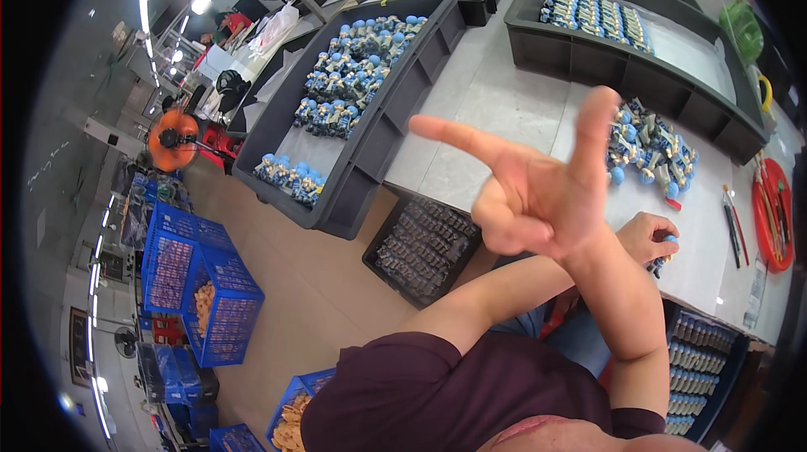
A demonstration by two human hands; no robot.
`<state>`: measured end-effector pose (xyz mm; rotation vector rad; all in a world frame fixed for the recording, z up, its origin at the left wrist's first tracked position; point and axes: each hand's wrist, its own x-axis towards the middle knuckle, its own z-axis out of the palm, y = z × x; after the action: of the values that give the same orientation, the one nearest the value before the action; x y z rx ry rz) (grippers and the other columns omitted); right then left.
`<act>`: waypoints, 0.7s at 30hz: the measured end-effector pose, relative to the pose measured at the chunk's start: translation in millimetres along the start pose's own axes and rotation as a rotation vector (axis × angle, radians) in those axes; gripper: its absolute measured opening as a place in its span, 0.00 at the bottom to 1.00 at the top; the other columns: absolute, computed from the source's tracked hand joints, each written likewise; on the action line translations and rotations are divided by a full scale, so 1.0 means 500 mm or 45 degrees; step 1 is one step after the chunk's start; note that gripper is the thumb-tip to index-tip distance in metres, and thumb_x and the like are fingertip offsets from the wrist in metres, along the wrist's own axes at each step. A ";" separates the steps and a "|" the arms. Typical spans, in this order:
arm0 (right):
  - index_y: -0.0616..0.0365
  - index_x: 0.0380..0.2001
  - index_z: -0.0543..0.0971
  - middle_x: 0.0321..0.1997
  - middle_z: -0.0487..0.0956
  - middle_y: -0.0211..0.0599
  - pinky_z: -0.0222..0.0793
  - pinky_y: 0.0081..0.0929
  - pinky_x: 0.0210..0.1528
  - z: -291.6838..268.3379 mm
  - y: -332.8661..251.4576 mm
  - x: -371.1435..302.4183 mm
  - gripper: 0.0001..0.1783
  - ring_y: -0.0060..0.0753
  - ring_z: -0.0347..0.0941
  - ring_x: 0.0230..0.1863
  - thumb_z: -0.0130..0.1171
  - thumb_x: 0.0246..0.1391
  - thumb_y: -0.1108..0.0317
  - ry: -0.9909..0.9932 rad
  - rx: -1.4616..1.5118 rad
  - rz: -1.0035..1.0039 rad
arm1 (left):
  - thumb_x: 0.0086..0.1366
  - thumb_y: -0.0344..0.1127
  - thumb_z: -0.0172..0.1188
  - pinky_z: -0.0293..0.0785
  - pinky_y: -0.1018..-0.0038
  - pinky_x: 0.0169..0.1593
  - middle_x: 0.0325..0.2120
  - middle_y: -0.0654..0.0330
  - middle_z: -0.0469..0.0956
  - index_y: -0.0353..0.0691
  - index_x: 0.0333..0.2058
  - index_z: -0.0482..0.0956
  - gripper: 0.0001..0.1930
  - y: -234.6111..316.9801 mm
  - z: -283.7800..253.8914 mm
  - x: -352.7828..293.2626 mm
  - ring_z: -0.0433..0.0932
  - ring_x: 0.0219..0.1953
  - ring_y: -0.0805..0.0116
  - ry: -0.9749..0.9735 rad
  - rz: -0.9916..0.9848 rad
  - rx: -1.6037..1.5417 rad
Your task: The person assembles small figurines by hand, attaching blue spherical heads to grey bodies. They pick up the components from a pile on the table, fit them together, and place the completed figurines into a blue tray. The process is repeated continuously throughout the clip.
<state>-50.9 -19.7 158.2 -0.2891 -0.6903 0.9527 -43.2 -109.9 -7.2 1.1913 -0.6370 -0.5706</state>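
My right hand [542, 191] is raised over the table, palm toward me. Its thumb points up, its index finger stretches left and the other fingers curl in; it holds nothing. My left arm crosses beneath the right forearm. At the table's near edge my left hand [646, 237] is closed on a small figurine [664, 260] with a blue top, mostly covered by the fingers. A loose heap of similar blue-and-white figurines [651, 153] lies just beyond that hand, partly behind my raised thumb.
Grey bins [370, 174] [580, 44] with rows of figurines stand left and at the back. Right lie brushes [733, 225] and a red oval tray [761, 233] of tools. Below are a dark crate [412, 259] and blue baskets [227, 309]. People sit farther off.
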 end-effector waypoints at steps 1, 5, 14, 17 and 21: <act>0.65 0.61 0.45 0.06 0.58 0.24 0.39 0.13 0.10 -0.011 0.000 0.003 0.76 0.12 0.45 0.06 0.18 0.16 0.11 0.016 0.053 -0.007 | 0.55 0.27 0.58 0.70 0.80 0.27 0.22 0.59 0.76 0.28 0.34 0.73 0.09 0.006 -0.001 -0.003 0.73 0.24 0.78 0.016 -0.032 -0.001; 0.66 0.61 0.43 0.05 0.58 0.24 0.37 0.12 0.10 0.035 -0.010 -0.007 0.74 0.12 0.43 0.06 0.23 0.22 0.12 -0.030 -0.176 0.020 | 0.55 0.27 0.58 0.70 0.80 0.28 0.21 0.59 0.76 0.28 0.35 0.73 0.10 0.013 -0.003 -0.001 0.73 0.24 0.77 0.000 -0.002 0.051; 0.68 0.61 0.37 0.06 0.61 0.24 0.38 0.09 0.10 -0.034 -0.010 -0.015 0.75 0.09 0.48 0.05 0.20 0.20 0.11 0.009 -0.066 -0.053 | 0.55 0.26 0.58 0.71 0.80 0.29 0.24 0.58 0.76 0.27 0.36 0.72 0.10 -0.002 0.004 0.007 0.74 0.25 0.76 -0.016 -0.070 0.004; 0.68 0.61 0.39 0.06 0.60 0.24 0.38 0.09 0.10 0.022 -0.007 -0.022 0.74 0.10 0.47 0.05 0.20 0.22 0.12 -0.162 -0.013 -0.069 | 0.55 0.27 0.59 0.71 0.79 0.30 0.24 0.58 0.76 0.27 0.36 0.72 0.11 0.002 -0.003 -0.007 0.74 0.25 0.77 0.015 -0.010 -0.001; 0.64 0.62 0.43 0.06 0.58 0.23 0.39 0.13 0.10 -0.008 -0.006 -0.007 0.71 0.12 0.46 0.06 0.21 0.25 0.13 0.031 -0.134 0.001 | 0.55 0.27 0.59 0.71 0.80 0.30 0.24 0.58 0.77 0.28 0.36 0.73 0.10 0.009 -0.005 -0.010 0.74 0.25 0.77 0.027 -0.076 -0.003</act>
<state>-47.6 -24.2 155.2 -0.3930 -0.7189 0.9136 -44.9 -103.4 -4.1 1.2160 -0.5844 -0.6080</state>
